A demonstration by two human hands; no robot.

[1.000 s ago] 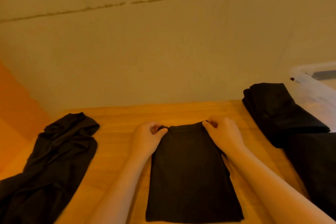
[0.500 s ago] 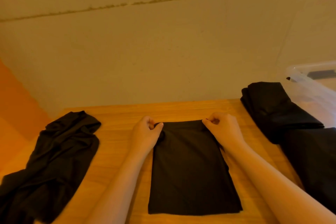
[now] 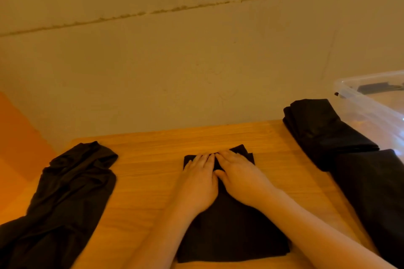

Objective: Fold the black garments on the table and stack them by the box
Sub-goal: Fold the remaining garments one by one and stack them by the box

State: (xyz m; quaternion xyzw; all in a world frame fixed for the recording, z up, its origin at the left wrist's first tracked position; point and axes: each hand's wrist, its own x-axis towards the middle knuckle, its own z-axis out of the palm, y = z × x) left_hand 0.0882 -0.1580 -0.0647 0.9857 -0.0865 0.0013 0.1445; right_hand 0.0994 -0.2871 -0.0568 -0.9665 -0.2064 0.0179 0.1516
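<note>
Both hands, left hand (image 3: 197, 183) and right hand (image 3: 242, 178), lie flat and open, pressing the folded garment (image 3: 231, 231) mid-bench (image 3: 150, 159); soft, light, limp fabric, probably best lifted pinching both side edges.

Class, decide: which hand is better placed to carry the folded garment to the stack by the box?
Right hand, probably: the stack and box lie on its side of the garment.

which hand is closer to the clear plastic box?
Right. The right hand lies flat on the middle garment, on the side toward the clear plastic box; the left hand presses beside it, farther away.
</note>
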